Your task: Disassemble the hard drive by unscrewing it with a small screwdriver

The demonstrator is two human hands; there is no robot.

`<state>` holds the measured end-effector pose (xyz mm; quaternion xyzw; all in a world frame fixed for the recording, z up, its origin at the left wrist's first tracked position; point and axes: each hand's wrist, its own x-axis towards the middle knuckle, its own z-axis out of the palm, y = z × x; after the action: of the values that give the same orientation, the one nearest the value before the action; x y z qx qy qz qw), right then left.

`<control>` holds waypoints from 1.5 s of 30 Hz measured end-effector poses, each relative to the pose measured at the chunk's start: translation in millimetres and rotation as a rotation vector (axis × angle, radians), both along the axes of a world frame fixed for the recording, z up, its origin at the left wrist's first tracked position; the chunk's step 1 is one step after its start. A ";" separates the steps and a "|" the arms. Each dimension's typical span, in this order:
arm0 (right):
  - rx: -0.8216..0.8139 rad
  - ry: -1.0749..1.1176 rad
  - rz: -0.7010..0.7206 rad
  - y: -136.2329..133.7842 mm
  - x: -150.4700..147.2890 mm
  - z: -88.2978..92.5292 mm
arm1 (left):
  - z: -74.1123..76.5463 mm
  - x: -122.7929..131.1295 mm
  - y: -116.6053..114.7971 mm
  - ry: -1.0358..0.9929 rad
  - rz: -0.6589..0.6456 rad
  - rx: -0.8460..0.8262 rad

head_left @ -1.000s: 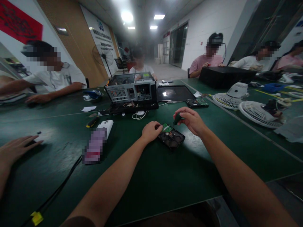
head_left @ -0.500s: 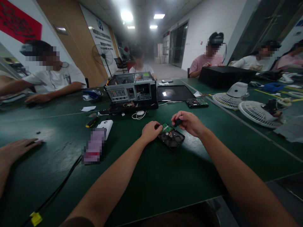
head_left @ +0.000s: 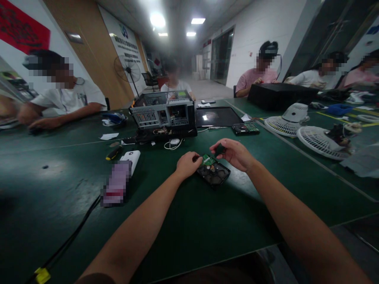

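My right hand (head_left: 233, 153) was pinched shut on a small dark screwdriver (head_left: 219, 149) just above the hard drive (head_left: 213, 172), and my left hand (head_left: 188, 165) was curled tight on the drive's left corner, pinning it flat on the green table (head_left: 207, 236). I judged the tip needed to sit square while the left pressed down, or the drive could skid. Beyond, the open computer case (head_left: 164, 112) held metal bays and loose cables.

dim room lit by glaring ceiling lights (head_left: 156, 19), hazy far end, edges stretched and soft.
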<state>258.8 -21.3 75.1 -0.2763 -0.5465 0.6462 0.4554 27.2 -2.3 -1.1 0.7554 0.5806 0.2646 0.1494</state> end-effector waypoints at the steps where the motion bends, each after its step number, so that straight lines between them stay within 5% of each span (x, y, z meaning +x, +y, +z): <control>1: -0.008 0.016 -0.001 0.5 -0.6 -0.9 | -0.6 -0.3 0.4 -0.001 -0.001 0.003; 17: 0.070 -0.081 -0.123 4.9 9.8 1.7 | -1.0 0.5 0.4 -0.022 0.008 0.004; 30: 0.071 -0.023 -0.052 1.5 5.6 2.9 | -3.0 0.3 0.8 -0.026 0.002 0.019; 45: 0.195 -0.197 -0.231 7.9 13.8 3.3 | 1.2 0.4 -0.8 -0.024 0.011 -0.015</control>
<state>272.7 -13.4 78.4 -0.3537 -0.6133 0.5033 0.4954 27.6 -3.0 0.2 0.7478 0.5848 0.2701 0.1606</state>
